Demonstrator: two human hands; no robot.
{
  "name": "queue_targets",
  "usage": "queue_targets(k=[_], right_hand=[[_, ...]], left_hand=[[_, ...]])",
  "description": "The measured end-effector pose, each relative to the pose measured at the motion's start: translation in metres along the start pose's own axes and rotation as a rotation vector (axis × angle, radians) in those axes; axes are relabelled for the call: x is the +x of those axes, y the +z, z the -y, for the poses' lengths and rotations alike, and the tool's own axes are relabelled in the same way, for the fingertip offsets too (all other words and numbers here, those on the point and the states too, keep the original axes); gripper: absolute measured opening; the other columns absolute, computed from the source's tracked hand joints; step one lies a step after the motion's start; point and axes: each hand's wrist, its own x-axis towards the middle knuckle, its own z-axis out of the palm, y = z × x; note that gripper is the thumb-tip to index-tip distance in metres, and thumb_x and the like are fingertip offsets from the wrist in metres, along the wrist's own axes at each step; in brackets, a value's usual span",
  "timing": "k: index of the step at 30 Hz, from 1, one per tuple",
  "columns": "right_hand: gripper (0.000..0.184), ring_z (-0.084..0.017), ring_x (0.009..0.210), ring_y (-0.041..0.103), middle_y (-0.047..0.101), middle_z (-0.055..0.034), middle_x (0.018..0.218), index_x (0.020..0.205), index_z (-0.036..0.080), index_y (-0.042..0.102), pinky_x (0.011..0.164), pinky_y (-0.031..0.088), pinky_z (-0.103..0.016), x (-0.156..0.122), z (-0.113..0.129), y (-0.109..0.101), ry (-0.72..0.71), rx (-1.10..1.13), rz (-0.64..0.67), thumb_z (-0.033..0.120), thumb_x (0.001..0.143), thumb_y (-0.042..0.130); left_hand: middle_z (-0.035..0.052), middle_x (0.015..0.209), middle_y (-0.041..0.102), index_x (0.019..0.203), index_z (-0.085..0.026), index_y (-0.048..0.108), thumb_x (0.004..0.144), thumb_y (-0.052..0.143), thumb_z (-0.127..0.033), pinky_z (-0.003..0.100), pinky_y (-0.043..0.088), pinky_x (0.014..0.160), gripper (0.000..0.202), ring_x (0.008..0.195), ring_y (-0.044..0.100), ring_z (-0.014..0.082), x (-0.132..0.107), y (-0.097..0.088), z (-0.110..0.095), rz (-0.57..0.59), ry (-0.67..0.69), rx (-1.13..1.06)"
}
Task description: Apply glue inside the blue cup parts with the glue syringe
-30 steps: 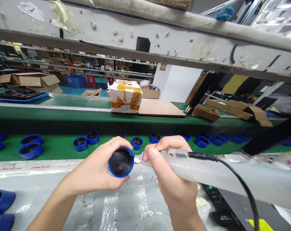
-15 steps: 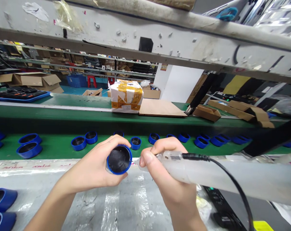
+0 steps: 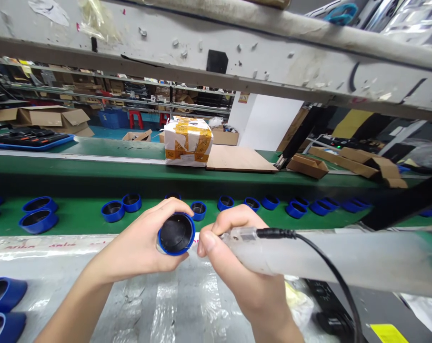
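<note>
A green conveyor belt (image 3: 94, 216) runs across the room. Behind it a second green line (image 3: 123, 152) carries a taped white parcel (image 3: 187, 142). Beyond the parcel stand metal shelves (image 3: 94, 95) with cardboard boxes (image 3: 40, 116). Above the parcel hangs a scuffed grey beam (image 3: 237, 57).

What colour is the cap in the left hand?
Blue rim, black inside: the cap in the left hand, head view.

Nothing can be read for certain. The taped parcel (image 3: 188, 141) bears yellow printed tape, and the plastic sheet (image 3: 40, 244) on the bench carries red marks, all too blurred to make out.
</note>
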Motion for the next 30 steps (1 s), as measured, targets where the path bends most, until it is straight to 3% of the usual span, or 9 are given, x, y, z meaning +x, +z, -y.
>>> queue_targets(k=[10,18,30], right_hand=[[0.014,-0.023,0.060,0.069,0.072,-0.0010,0.065,0.076,0.028,0.068,0.061,0.057,-0.038,0.000,0.007,0.008,0.099,-0.022,0.012,0.035,0.084,0.077],[0.011,-0.023,0.065,0.071,0.073,0.0005,0.069,0.076,0.029,0.067,0.064,0.057,-0.039,0.003,0.008,0.010,0.090,0.050,0.020,0.030,0.083,0.076],[0.013,-0.020,0.061,0.068,0.069,0.0025,0.068,0.080,0.028,0.066,0.061,0.058,-0.036,0.002,0.009,0.011,0.028,0.140,0.018,0.023,0.085,0.076]], left_hand=[[0.0037,0.125,0.072,0.118,-0.026,0.063,0.073,0.071,-0.019,0.041,0.057,0.099,0.045,0.119,0.070,0.0289,0.002,0.001,-0.004,0.051,-0.065,-0.038],[0.0036,0.128,0.071,0.119,-0.026,0.064,0.075,0.075,-0.018,0.042,0.056,0.099,0.046,0.118,0.070,0.0292,0.003,0.006,-0.002,0.109,-0.077,-0.073],[0.0034,0.114,0.075,0.115,-0.027,0.070,0.078,0.080,-0.024,0.040,0.062,0.091,0.039,0.105,0.073,0.0277,0.008,0.021,-0.008,0.142,0.019,-0.125]])
